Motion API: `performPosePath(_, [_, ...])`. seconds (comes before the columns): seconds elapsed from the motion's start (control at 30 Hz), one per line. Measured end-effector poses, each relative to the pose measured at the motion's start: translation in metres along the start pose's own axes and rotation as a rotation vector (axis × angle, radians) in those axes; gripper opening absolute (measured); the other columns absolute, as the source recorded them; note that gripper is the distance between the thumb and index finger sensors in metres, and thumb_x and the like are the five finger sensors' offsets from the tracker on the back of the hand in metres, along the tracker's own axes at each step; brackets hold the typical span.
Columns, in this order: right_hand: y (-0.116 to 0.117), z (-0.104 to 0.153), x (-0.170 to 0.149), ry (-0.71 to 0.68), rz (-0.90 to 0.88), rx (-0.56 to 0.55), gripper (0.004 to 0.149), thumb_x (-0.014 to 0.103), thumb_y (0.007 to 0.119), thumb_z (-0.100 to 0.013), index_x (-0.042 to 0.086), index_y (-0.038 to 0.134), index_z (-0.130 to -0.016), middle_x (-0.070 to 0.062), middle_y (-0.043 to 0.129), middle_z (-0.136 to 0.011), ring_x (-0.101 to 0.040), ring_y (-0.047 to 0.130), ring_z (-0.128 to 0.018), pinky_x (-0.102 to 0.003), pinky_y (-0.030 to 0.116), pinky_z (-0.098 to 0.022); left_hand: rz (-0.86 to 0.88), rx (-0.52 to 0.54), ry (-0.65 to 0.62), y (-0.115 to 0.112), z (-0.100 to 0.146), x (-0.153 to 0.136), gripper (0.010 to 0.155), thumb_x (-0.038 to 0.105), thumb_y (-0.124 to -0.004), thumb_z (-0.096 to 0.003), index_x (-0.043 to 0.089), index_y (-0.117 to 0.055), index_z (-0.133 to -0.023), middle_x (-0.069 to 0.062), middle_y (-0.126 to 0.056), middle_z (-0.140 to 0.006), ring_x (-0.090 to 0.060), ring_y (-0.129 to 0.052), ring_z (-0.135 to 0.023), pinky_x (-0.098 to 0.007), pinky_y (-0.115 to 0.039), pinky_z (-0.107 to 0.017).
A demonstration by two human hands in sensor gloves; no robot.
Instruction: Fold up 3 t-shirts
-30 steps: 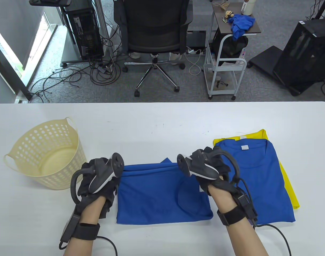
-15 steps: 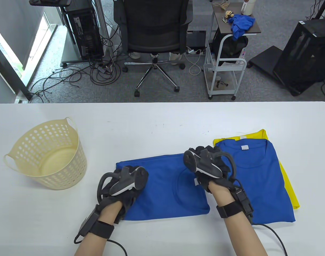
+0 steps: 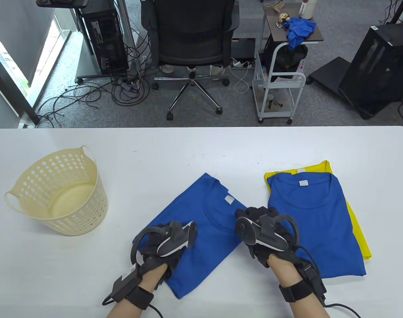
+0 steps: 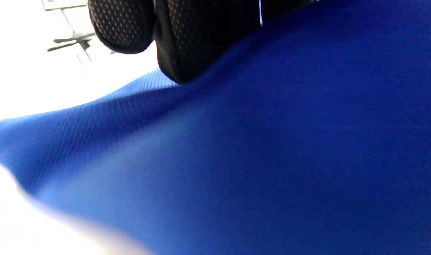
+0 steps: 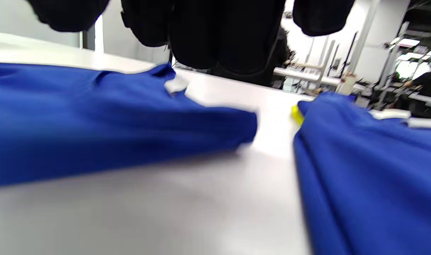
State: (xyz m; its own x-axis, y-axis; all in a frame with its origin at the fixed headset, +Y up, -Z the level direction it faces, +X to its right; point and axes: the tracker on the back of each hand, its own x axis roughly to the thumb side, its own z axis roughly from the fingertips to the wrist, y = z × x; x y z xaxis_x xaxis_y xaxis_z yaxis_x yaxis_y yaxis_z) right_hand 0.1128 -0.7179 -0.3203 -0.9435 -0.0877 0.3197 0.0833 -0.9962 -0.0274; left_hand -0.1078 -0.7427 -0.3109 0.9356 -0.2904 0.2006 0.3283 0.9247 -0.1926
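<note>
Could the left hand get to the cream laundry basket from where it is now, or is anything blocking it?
Probably yes. The left hand rests on the folded blue t-shirt, and only bare white table lies between it and the basket on that same side. It would have to let go of the shirt first.

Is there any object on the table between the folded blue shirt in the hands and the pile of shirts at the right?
Nothing visible. Only a bare strip of table separates the folded blue shirt from the pile. The right hand sits over that gap.
</note>
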Motion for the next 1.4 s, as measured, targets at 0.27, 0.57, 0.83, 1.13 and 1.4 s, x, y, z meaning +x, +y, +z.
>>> performPosePath(0.27, [0.044, -0.002, 0.048, -0.145, 0.105, 0.284, 0.072, 0.057, 0.065, -0.04, 0.033, 0.041, -0.102, -0.019, 0.044, -0.11, -0.051, 0.054, -0.096, -0.069, 0.048, -0.069, 0.154, 0.098, -0.031, 0.01, 0.013, -0.014, 0.052, 0.057, -0.058, -0.0447, 0.044, -0.067, -0.095, 0.013, -0.086, -0.082, -0.011, -0.093, -0.071, -0.044, -0.076, -0.065])
performPosePath(0.57, [0.035, -0.005, 0.045, -0.175, 0.039, 0.393, 0.07, 0.045, 0.076, -0.04, 0.038, 0.041, -0.1, -0.016, 0.036, -0.113, -0.051, 0.044, -0.101, -0.07, 0.044, -0.07, 0.143, -0.025, 0.218, -0.018, -0.003, -0.073, 0.061, 0.064, -0.058, -0.0428, 0.042, -0.063, -0.1, 0.008, -0.073, -0.103, -0.021, -0.077, -0.097, -0.05, -0.067, -0.073])
performPosePath(0.83, [0.028, -0.001, 0.053, -0.215, 0.107, 0.432, 0.068, 0.041, 0.083, -0.038, 0.043, 0.045, -0.095, -0.011, 0.039, -0.113, -0.047, 0.05, -0.101, -0.069, 0.045, -0.071, 0.2, -0.099, 0.217, -0.026, -0.009, -0.081, 0.06, 0.064, -0.058, -0.0428, 0.037, -0.071, -0.095, 0.006, -0.073, -0.103, -0.022, -0.077, -0.097, -0.051, -0.066, -0.074])
performPosePath(1.13, [0.015, -0.002, 0.019, 0.127, 0.059, 0.0, 0.05, 0.045, 0.075, -0.043, 0.025, 0.074, -0.09, -0.007, 0.087, -0.081, -0.033, 0.088, -0.067, -0.06, 0.066, -0.057, 0.109, -0.106, 0.239, -0.024, -0.017, -0.06, 0.077, 0.075, -0.048, -0.0351, 0.032, -0.07, -0.095, 0.002, -0.069, -0.105, -0.025, -0.076, -0.096, -0.05, -0.065, -0.074])
performPosePath(1.4, [0.045, -0.025, 0.018, 0.245, 0.155, 0.175, 0.062, 0.052, 0.064, -0.045, 0.018, 0.064, -0.097, -0.011, 0.076, -0.09, -0.037, 0.081, -0.076, -0.063, 0.059, -0.062, 0.08, -0.043, 0.238, -0.021, -0.028, -0.038, 0.067, 0.067, -0.057, -0.0403, 0.032, -0.064, -0.097, 0.002, -0.064, -0.106, -0.024, -0.074, -0.097, -0.05, -0.064, -0.075])
